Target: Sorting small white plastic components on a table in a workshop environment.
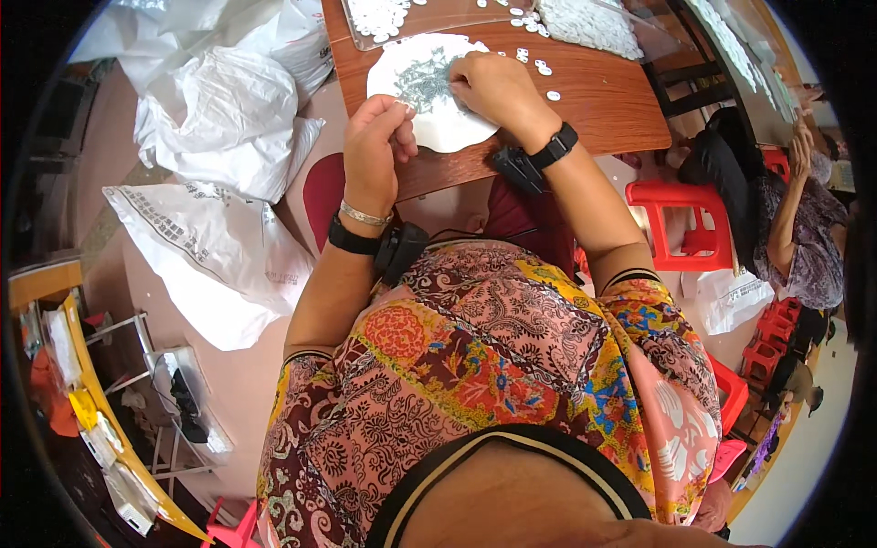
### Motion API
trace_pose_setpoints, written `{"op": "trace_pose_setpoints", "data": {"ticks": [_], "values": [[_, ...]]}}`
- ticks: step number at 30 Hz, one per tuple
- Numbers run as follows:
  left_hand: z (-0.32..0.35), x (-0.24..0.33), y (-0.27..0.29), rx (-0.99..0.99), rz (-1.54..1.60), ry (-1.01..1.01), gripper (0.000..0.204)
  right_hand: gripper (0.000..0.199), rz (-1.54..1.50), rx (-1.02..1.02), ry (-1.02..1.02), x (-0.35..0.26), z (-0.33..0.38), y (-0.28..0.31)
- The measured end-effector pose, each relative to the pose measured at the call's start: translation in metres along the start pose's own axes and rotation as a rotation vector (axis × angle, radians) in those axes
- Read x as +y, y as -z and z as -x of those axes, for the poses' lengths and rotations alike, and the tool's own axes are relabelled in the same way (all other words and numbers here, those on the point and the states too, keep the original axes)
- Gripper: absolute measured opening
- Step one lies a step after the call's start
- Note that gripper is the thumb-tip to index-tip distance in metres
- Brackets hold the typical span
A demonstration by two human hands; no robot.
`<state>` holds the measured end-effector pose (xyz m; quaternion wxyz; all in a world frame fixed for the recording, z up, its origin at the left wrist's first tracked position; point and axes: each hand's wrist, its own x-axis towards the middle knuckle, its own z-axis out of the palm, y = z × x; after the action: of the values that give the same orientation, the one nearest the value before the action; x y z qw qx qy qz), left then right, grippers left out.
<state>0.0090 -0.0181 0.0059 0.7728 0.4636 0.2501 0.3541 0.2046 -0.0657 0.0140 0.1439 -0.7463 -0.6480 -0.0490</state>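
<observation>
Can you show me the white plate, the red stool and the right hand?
white plate (457, 132), head view, bare near rim.
red stool (681, 228), head view, seat top.
right hand (498, 87), head view, back of hand.

Worn on the head and aimed steeply down over the patterned blouse, with the wooden table lying just beyond the chest at the top of the frame and both forearms entering from below toward it. Close enough that the torso fills the lower half, while the fisheye bends the table's edges and darkens the corners (a single view only, so nothing shared with a second one). Left of the table, white plastic bags on the floor; right of it, red stools and another seated person near the rim.
</observation>
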Motion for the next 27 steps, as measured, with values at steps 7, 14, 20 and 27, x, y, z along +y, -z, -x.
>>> {"op": "trace_pose_setpoints", "data": {"ticks": [7,14,20,27], "values": [[-0.001,-0.001,0.001,-0.013,-0.008,0.014,0.012,0.014,-0.202,0.009,-0.076,0.0,0.004,0.003],[-0.001,-0.005,-0.003,-0.02,-0.059,0.007,0.014,0.017,-0.459,0.027,-0.168,0.003,0.009,0.007],[0.0,-0.005,-0.008,-0.019,-0.107,0.018,0.016,0.028,-0.381,0.091,-0.14,0.002,0.013,0.009],[0.001,-0.005,-0.01,-0.063,-0.14,0.018,0.016,0.036,-0.787,-0.082,-0.104,0.002,0.013,0.016]]}}
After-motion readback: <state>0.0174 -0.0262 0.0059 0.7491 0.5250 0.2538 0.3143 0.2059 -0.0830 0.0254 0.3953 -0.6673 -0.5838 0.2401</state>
